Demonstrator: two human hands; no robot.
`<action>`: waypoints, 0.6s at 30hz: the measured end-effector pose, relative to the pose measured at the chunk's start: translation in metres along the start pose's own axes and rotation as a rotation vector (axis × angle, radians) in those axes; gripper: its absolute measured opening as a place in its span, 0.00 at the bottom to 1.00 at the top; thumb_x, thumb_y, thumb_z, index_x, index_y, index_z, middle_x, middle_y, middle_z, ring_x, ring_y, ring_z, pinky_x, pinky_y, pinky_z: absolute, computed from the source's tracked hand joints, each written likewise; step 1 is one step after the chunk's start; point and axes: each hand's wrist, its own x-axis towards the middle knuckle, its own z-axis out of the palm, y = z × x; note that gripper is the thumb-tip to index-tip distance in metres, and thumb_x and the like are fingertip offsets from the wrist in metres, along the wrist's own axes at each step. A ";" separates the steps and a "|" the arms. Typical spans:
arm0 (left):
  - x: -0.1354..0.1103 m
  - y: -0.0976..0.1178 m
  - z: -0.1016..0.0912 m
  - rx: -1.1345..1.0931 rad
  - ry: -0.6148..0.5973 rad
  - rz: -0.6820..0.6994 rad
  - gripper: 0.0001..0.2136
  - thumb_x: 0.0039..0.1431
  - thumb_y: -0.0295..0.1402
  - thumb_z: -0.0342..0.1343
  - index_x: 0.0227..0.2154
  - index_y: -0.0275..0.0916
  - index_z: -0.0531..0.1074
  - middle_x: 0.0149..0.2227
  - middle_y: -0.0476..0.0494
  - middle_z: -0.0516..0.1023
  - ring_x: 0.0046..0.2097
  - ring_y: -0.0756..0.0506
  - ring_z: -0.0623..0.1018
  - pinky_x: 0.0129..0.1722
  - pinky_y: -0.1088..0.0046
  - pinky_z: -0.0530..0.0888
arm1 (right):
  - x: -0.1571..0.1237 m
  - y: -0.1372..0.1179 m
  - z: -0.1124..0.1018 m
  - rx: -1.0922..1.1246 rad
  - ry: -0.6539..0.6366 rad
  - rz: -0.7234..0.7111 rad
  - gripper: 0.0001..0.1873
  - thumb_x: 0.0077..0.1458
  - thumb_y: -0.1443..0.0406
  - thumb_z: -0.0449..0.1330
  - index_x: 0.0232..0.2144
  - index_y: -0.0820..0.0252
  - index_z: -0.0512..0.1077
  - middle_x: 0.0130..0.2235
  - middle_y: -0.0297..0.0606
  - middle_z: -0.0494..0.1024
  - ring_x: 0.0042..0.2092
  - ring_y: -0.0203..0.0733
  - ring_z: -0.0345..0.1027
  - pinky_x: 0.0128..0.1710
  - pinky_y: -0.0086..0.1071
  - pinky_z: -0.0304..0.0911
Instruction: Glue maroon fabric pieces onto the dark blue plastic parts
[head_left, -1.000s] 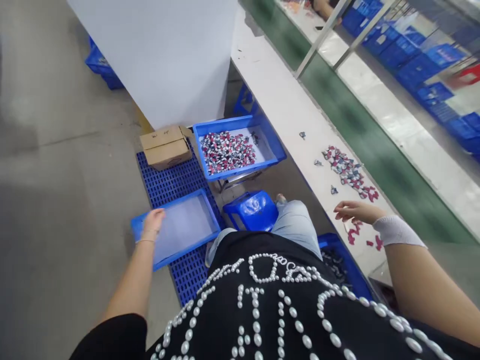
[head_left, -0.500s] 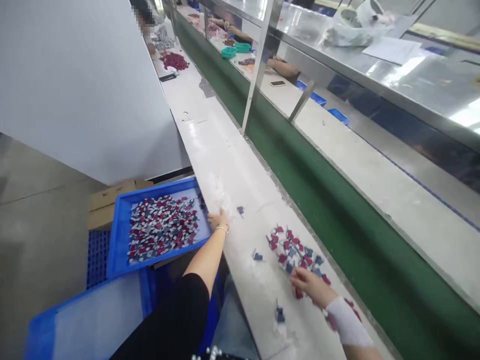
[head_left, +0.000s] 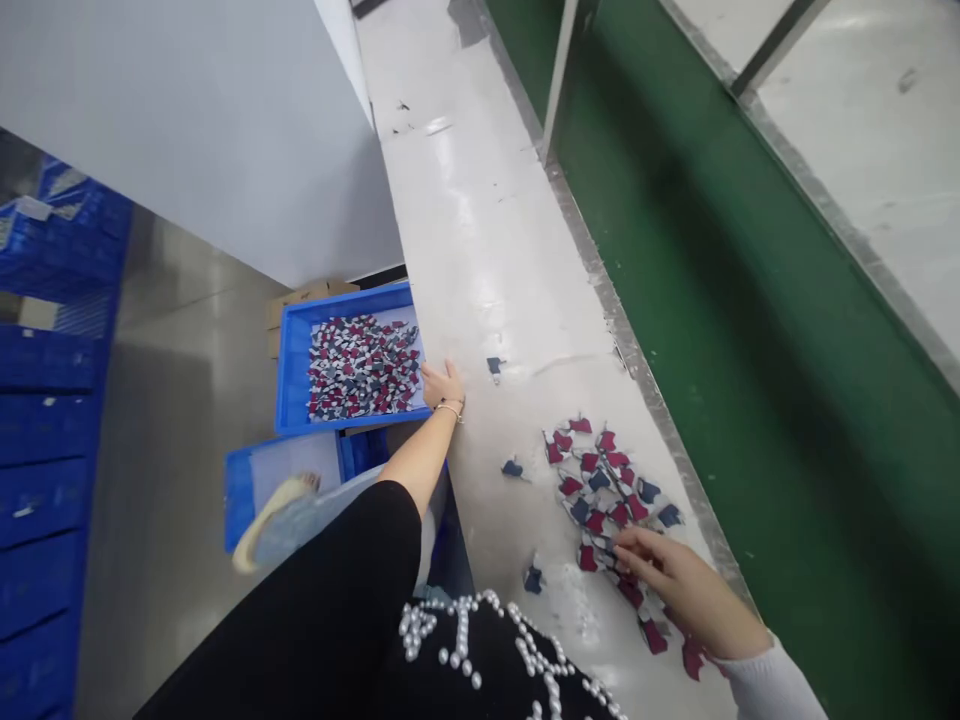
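Observation:
My left hand (head_left: 442,385) rests on the right rim of a blue tray (head_left: 293,378) full of small red, grey and white pieces (head_left: 361,365), its fingers curled over the edge where tray meets white bench (head_left: 480,230). My right hand (head_left: 671,580) lies on the bench at the near end of a pile of red and blue-grey pieces (head_left: 607,485), fingers bent and pressed onto the pieces. Single loose pieces lie apart, one (head_left: 493,366) close to my left hand, one (head_left: 512,467) mid-bench and one (head_left: 532,578) nearer me.
A green conveyor belt (head_left: 712,300) runs along the bench's right side, with a metal post (head_left: 559,70) at its edge. A second blue tray (head_left: 238,490) sits lower left beside my shoe (head_left: 274,515). A cardboard box (head_left: 300,297) and a white panel (head_left: 202,120) stand behind; stacked blue crates (head_left: 45,400) fill the left.
The view has swung from the floor and lower tray up to the bench. My left hand left the lower tray and now sits on the full tray's rim; my right hand slid into the pile.

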 end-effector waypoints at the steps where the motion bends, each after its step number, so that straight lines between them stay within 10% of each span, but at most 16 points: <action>1: -0.001 0.001 0.001 0.012 0.008 0.004 0.20 0.74 0.37 0.37 0.56 0.29 0.66 0.55 0.31 0.71 0.52 0.42 0.76 0.48 0.57 0.77 | -0.006 0.002 0.005 0.026 -0.011 0.009 0.25 0.62 0.44 0.48 0.41 0.57 0.70 0.40 0.40 0.76 0.40 0.42 0.68 0.41 0.33 0.61; 8: -0.002 0.010 0.006 0.072 0.085 -0.046 0.20 0.66 0.42 0.55 0.55 0.37 0.68 0.53 0.38 0.74 0.49 0.42 0.78 0.49 0.56 0.78 | -0.060 0.039 0.057 0.247 0.085 0.152 0.21 0.65 0.48 0.46 0.45 0.56 0.67 0.49 0.40 0.76 0.51 0.42 0.70 0.53 0.36 0.65; 18: -0.010 0.011 0.008 0.225 0.082 0.148 0.19 0.66 0.40 0.55 0.55 0.36 0.68 0.52 0.38 0.74 0.49 0.42 0.78 0.48 0.56 0.78 | -0.070 0.081 0.162 0.509 0.366 0.230 0.15 0.65 0.57 0.56 0.38 0.65 0.70 0.38 0.37 0.73 0.40 0.34 0.67 0.47 0.34 0.67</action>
